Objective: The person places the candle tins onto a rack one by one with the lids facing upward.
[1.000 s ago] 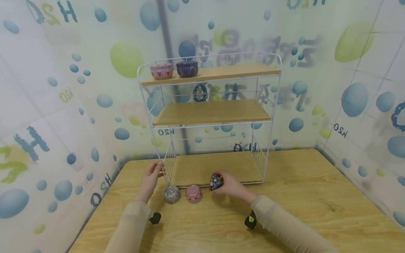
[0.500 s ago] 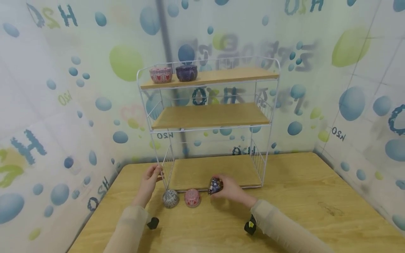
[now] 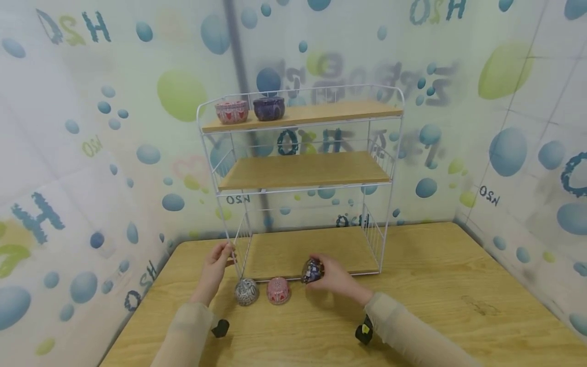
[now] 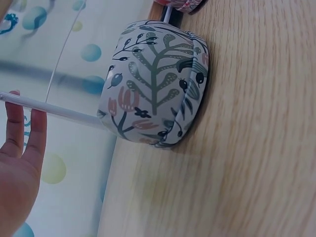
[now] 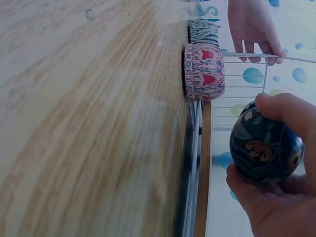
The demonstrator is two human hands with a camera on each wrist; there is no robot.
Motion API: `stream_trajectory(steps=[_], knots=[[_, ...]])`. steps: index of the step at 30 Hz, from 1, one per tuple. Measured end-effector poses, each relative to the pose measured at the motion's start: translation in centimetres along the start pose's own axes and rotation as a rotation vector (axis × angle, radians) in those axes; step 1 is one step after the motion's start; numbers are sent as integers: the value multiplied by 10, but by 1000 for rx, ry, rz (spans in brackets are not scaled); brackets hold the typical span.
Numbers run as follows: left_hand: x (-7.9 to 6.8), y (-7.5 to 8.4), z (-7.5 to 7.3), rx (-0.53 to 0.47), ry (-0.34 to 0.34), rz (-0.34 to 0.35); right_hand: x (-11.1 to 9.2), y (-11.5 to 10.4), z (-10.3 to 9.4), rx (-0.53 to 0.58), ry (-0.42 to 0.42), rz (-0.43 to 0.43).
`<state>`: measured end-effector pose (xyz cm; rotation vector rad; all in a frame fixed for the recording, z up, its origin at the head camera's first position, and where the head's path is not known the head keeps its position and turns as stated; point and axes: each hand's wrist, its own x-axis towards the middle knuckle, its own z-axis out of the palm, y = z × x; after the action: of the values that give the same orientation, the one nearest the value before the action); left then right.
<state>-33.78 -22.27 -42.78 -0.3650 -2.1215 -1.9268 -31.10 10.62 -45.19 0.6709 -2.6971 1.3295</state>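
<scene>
My right hand grips a small dark floral tin between thumb and fingers. It is held over the front edge of the rack's bottom shelf, raised off the table. My left hand pinches the left front post of the white wire rack. On the table along the rack's front sit a white tin with a leaf pattern and a pink tin with red hearts. Both look upside down. The leaf tin is nearest my left hand.
The rack has three wooden shelves. A pink patterned tin and a dark purple tin stand at the left of its top shelf. A bubble-printed wall covering surrounds the wooden table.
The dark tin has turned slightly in my right hand, showing a rounder outline. My left hand stays at the post. The head view has shifted a little, so the scene sits lower.
</scene>
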Motion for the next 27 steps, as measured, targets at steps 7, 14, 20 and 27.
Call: stream_trajectory(steps=[7, 14, 20, 27], knots=[[6, -16, -4, 30, -12, 17, -3, -5, -4, 25, -5, -4], [5, -17, -5, 26, -2, 13, -4, -5, -4, 43, -13, 9], [5, -15, -5, 34, 5, 19, -4, -5, -5, 44, 1, 37], [7, -17, -4, 29, 1, 13, -3, -5, -6, 36, 17, 42]])
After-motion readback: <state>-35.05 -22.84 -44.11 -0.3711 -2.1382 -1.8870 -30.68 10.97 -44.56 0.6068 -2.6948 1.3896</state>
